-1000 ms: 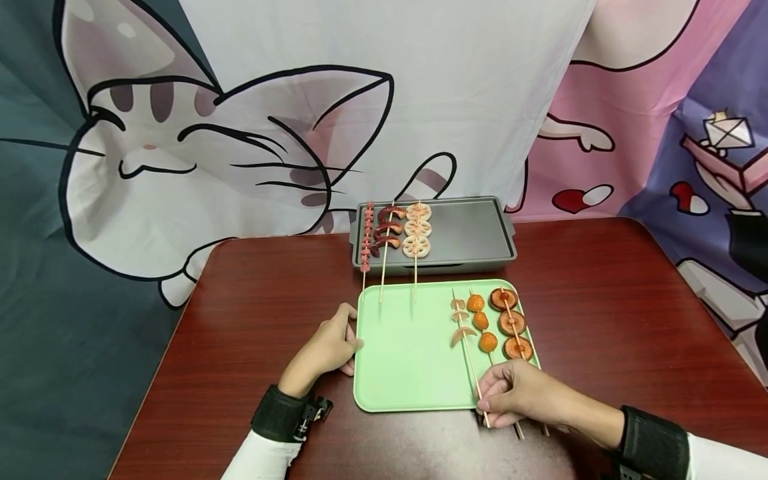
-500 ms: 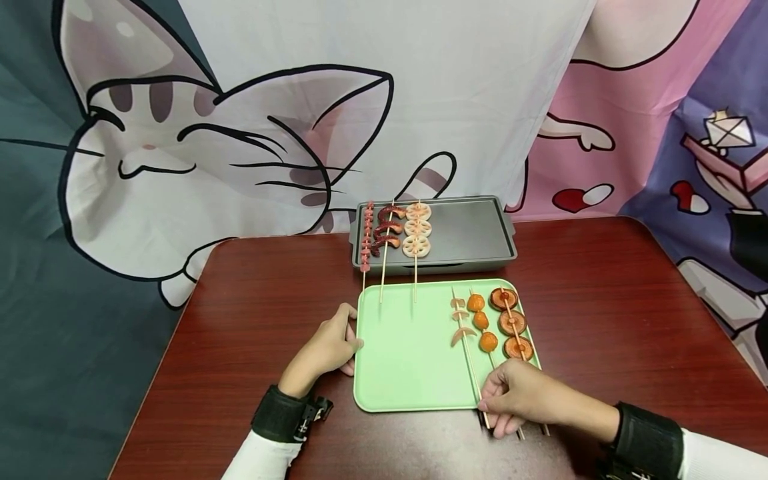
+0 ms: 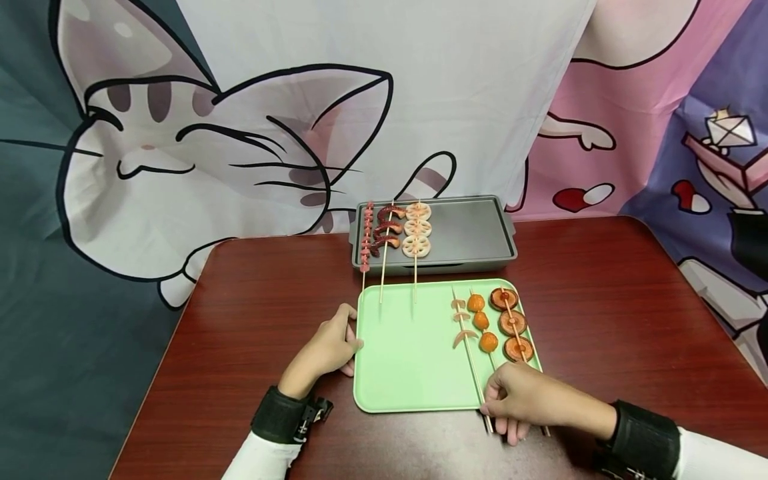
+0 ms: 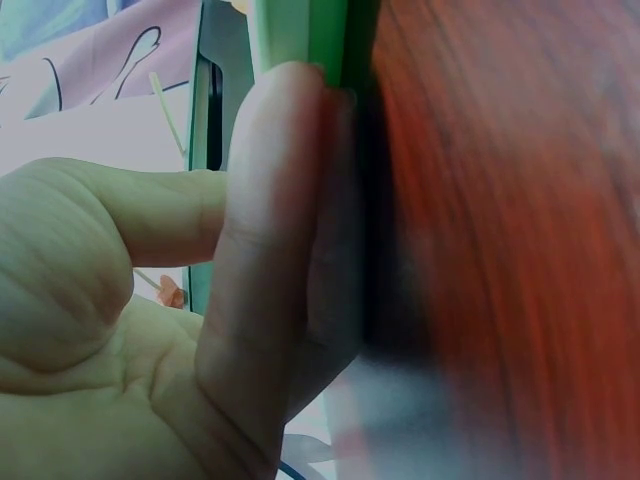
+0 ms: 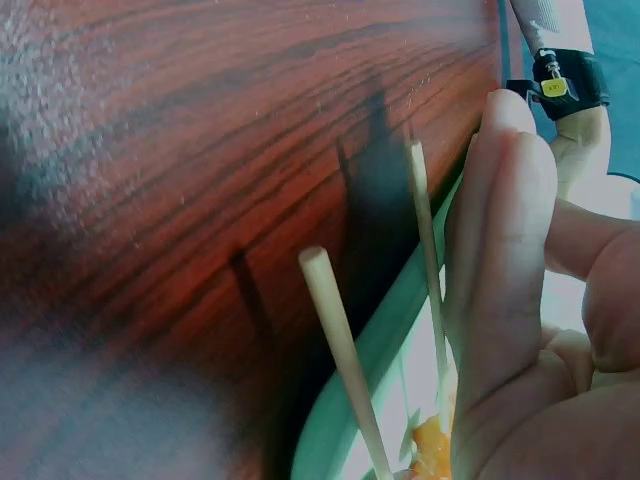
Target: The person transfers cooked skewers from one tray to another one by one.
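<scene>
Right hand (image 3: pixel 528 400) fingers curled, pinching stick of pale-slice skewer (image 3: pixel 463 327) at green tray (image 3: pixel 408 360) near edge. Left hand (image 3: pixel 327 350) fingers pressing tray's left rim. Advise: lift level, clear adjacent orange-ball skewer (image 3: pixel 482 323), keep tray steadied.

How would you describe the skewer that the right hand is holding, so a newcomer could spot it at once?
Start at the green tray in the middle of the table. Three skewers lie along its right side, and the right hand pinches the stick of the leftmost one. It carries small pale pink pieces, unlike the orange balls and brown rounds beside it.
</scene>
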